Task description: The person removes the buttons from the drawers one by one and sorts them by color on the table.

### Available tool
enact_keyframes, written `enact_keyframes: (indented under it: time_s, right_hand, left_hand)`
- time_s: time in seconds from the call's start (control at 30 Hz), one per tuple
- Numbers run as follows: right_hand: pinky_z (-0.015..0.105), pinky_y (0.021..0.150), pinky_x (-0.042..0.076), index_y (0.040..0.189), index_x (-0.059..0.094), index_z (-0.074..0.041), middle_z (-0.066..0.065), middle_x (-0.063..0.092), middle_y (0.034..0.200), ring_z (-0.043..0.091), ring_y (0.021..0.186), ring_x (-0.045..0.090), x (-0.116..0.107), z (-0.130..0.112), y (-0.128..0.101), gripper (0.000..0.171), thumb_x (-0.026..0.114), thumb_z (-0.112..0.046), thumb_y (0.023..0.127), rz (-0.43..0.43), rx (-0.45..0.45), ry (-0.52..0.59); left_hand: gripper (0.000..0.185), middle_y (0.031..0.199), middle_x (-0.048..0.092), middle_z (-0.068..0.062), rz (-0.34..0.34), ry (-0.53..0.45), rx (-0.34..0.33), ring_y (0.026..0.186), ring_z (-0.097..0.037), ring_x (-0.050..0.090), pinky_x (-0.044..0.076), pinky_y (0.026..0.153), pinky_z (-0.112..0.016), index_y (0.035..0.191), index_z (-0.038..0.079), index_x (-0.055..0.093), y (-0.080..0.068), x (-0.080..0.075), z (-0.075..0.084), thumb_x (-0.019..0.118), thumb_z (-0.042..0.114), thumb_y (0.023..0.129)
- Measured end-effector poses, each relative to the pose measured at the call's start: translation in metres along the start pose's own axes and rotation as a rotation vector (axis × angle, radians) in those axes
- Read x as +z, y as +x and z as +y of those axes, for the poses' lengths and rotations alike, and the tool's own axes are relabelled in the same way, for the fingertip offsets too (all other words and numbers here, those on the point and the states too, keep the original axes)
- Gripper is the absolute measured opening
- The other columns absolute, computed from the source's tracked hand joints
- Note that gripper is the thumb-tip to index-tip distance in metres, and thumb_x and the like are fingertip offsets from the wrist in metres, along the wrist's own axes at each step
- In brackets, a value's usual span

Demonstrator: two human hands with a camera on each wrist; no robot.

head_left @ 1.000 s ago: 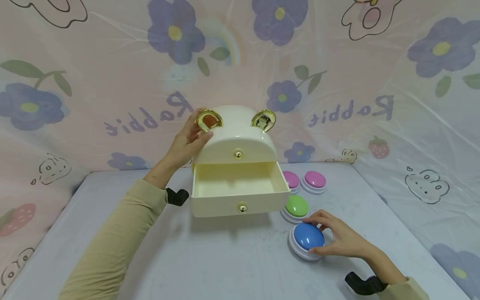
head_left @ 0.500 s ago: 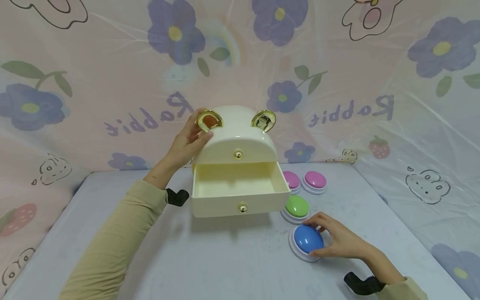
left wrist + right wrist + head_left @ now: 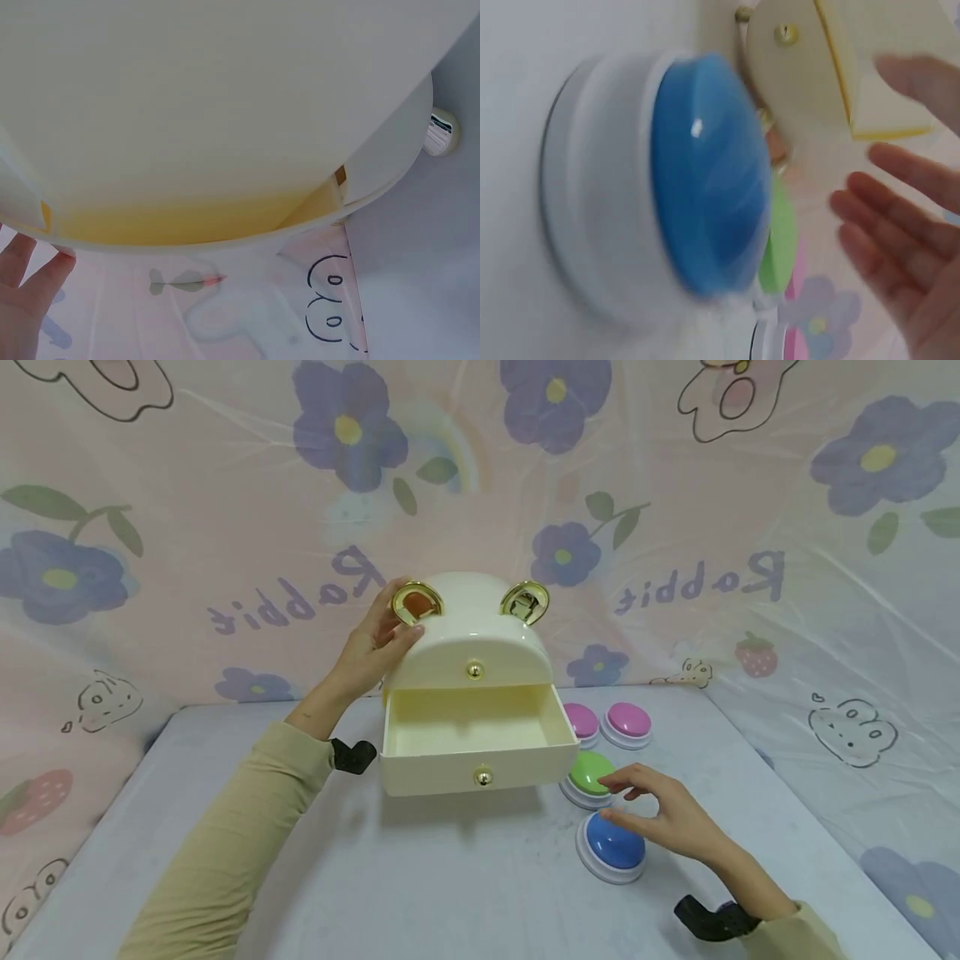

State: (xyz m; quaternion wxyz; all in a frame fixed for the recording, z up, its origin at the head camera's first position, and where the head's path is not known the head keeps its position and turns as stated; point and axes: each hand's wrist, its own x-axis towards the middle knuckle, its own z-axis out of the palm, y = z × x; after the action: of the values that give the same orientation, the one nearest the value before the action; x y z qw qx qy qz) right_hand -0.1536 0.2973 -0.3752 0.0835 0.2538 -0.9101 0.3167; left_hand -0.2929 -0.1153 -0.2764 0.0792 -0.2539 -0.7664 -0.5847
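Observation:
A cream domed box [image 3: 468,635] with two gold ears stands on the table, its lower drawer [image 3: 480,747] pulled out and showing nothing inside. My left hand [image 3: 390,618] rests against the box's upper left side by the gold ear, thumb on the front. In the left wrist view the box's side [image 3: 225,112] fills the frame, with my straight fingers [image 3: 30,292] at its edge. My right hand [image 3: 637,802] hovers with relaxed fingers just above the blue dome button [image 3: 611,852], holding nothing. The right wrist view shows the blue button [image 3: 705,172] apart from my fingers [image 3: 900,232].
A green button [image 3: 588,772] lies just behind the blue one, beside the drawer's right corner. Two pink buttons [image 3: 628,720] sit further back. The grey table [image 3: 420,885] is backed by a flowered plastic sheet [image 3: 225,527].
My right hand has lifted off the blue button and moved slightly back toward the green one. The button stays on the table. My left hand and the box have not moved.

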Motion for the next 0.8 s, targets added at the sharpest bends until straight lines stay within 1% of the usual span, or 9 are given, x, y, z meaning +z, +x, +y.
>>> enact_keyframes:
  time_s: [0.1, 0.2, 0.27, 0.33, 0.47, 0.6, 0.67, 0.8]
  right_hand:
    - [0.021, 0.073, 0.054, 0.108, 0.067, -0.011, 0.006, 0.069, 0.102, 0.007, 0.089, 0.062, 0.004, -0.007, 0.007, 0.03, 0.077, -0.009, 0.08, 0.103, -0.061, 0.04]
    - [0.018, 0.068, 0.053, 0.104, 0.068, -0.009, 0.009, 0.071, 0.096, 0.006, 0.082, 0.062, 0.009, -0.017, 0.014, 0.033, 0.076, 0.004, 0.075, 0.22, -0.142, 0.098]
    - [0.017, 0.067, 0.052, 0.101, 0.069, -0.006, 0.008, 0.071, 0.093, 0.005, 0.079, 0.062, 0.012, -0.025, 0.02, 0.034, 0.075, 0.009, 0.072, 0.284, -0.187, 0.137]
    - [0.017, 0.066, 0.052, 0.1, 0.069, -0.004, 0.008, 0.071, 0.09, 0.004, 0.077, 0.062, 0.015, -0.033, 0.025, 0.034, 0.075, 0.012, 0.07, 0.331, -0.207, 0.181]
    - [0.018, 0.062, 0.053, 0.097, 0.068, -0.001, 0.007, 0.071, 0.088, 0.003, 0.076, 0.064, 0.02, -0.046, 0.035, 0.031, 0.073, 0.014, 0.07, 0.37, -0.222, 0.261]
    - [0.019, 0.058, 0.054, 0.095, 0.067, 0.001, 0.0, 0.071, 0.087, 0.003, 0.072, 0.065, 0.026, -0.056, 0.042, 0.029, 0.071, 0.016, 0.071, 0.393, -0.239, 0.33]
    - [0.02, 0.057, 0.054, 0.095, 0.066, 0.002, -0.001, 0.071, 0.086, 0.004, 0.069, 0.066, 0.03, -0.059, 0.046, 0.028, 0.07, 0.017, 0.071, 0.407, -0.257, 0.365]
    - [0.019, 0.053, 0.053, 0.094, 0.064, 0.004, 0.006, 0.068, 0.081, 0.005, 0.064, 0.065, 0.038, -0.063, 0.052, 0.021, 0.071, 0.011, 0.076, 0.422, -0.297, 0.427]
  left_hand:
    - [0.068, 0.144, 0.045, -0.015, -0.004, -0.006, -0.002, 0.139, -0.028, 0.038, 0.028, 0.114, -0.05, 0.151, 0.037, 0.022, -0.001, 0.0, 0.001, 0.059, 0.022, 0.096]
    - [0.068, 0.143, 0.045, -0.014, -0.001, -0.004, -0.002, 0.138, -0.027, 0.038, 0.029, 0.113, -0.05, 0.151, 0.037, 0.022, -0.001, 0.0, 0.002, 0.059, 0.022, 0.096]
    - [0.068, 0.143, 0.046, -0.014, 0.003, -0.002, -0.002, 0.138, -0.027, 0.039, 0.03, 0.113, -0.049, 0.151, 0.037, 0.022, -0.001, 0.0, 0.002, 0.059, 0.022, 0.096]
    - [0.068, 0.143, 0.046, -0.014, 0.005, -0.007, -0.001, 0.138, -0.027, 0.04, 0.031, 0.112, -0.049, 0.151, 0.036, 0.022, -0.001, 0.0, 0.002, 0.059, 0.021, 0.096]
    - [0.067, 0.143, 0.046, -0.014, 0.002, -0.021, 0.004, 0.137, -0.027, 0.041, 0.035, 0.11, -0.049, 0.15, 0.037, 0.024, -0.001, 0.0, 0.002, 0.059, 0.02, 0.096]
    - [0.066, 0.143, 0.046, -0.014, 0.001, -0.021, 0.01, 0.137, -0.027, 0.041, 0.034, 0.11, -0.049, 0.149, 0.039, 0.025, -0.001, 0.0, 0.002, 0.059, 0.02, 0.096]
    - [0.066, 0.143, 0.046, -0.014, 0.001, -0.022, 0.015, 0.137, -0.027, 0.04, 0.033, 0.111, -0.049, 0.15, 0.038, 0.025, 0.0, 0.0, 0.002, 0.059, 0.019, 0.096]
    - [0.066, 0.142, 0.047, -0.014, 0.004, -0.023, 0.029, 0.137, -0.027, 0.041, 0.031, 0.112, -0.049, 0.151, 0.033, 0.024, 0.001, 0.0, 0.0, 0.058, 0.018, 0.096]
